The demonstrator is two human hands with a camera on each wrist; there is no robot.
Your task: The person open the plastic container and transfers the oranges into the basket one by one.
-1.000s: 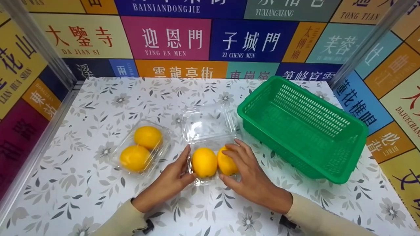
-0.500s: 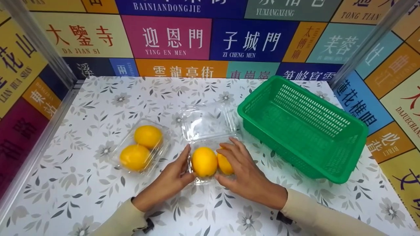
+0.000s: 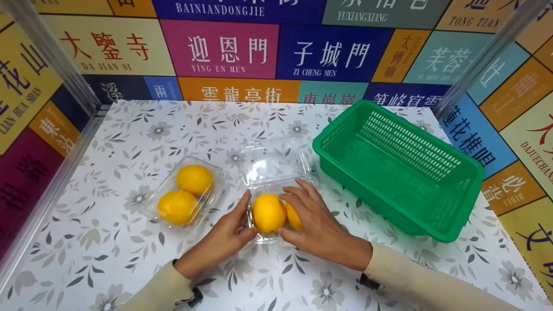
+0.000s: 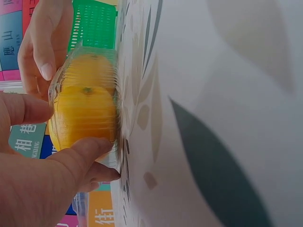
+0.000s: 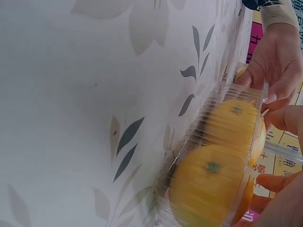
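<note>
- The clear box (image 3: 264, 239) is placed in the middle of the bench (image 3: 108, 242), and its lid (image 3: 278, 155) lies open on the far side
- Inside it sit two yellow fruits, the left fruit (image 3: 268, 214) and the right fruit (image 3: 293, 216)
- The left hand (image 3: 227, 237) keeps its fingers rather straight, touching the left side of this box
- The right hand (image 3: 322, 229) is over the right fruit, fingers spread and loosely bent; whether they touch it, I cannot tell
- The right wrist view shows green stem ends (image 5: 213, 167) and the ribbed wall, which are hidden from the head view
- Only the head view shows completely the second box (image 3: 211, 203) at left, with two fruits, and the green basket (image 3: 371, 198) at right
</note>
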